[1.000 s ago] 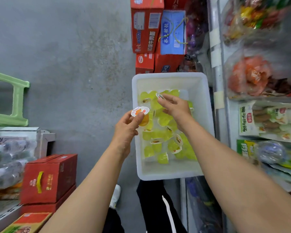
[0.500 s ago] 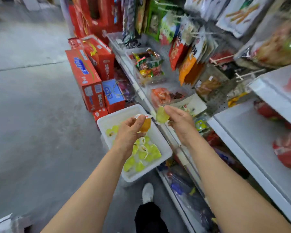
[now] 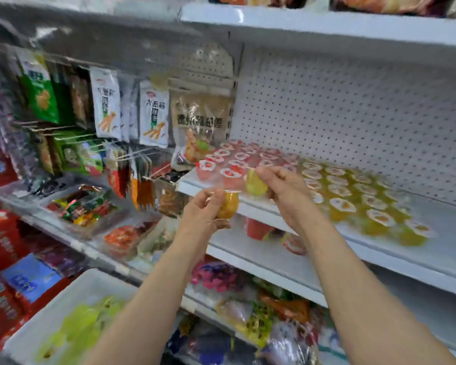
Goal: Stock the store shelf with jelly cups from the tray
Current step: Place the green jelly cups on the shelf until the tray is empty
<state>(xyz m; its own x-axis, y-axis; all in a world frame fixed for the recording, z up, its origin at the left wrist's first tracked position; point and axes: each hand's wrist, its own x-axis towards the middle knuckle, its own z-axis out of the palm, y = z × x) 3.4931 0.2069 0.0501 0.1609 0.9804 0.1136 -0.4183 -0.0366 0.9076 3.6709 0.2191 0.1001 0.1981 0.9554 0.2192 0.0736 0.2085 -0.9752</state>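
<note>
Two jelly cups held up at the front edge of the store shelf [image 3: 248, 206].

The left hand [image 3: 203, 217] pinches an orange jelly cup [image 3: 228, 205] just below the shelf lip, sealed top up, long axis near upright. The right hand [image 3: 287, 191] grips a green jelly cup [image 3: 254, 183] over the shelf's front edge, tilted, its top leaning up and left. Red cups [image 3: 232, 164] fill the shelf's left part and yellow cups [image 3: 353, 196] the right, lids up. The white tray [image 3: 71, 299], low left, holds blurred green cups.
</note>
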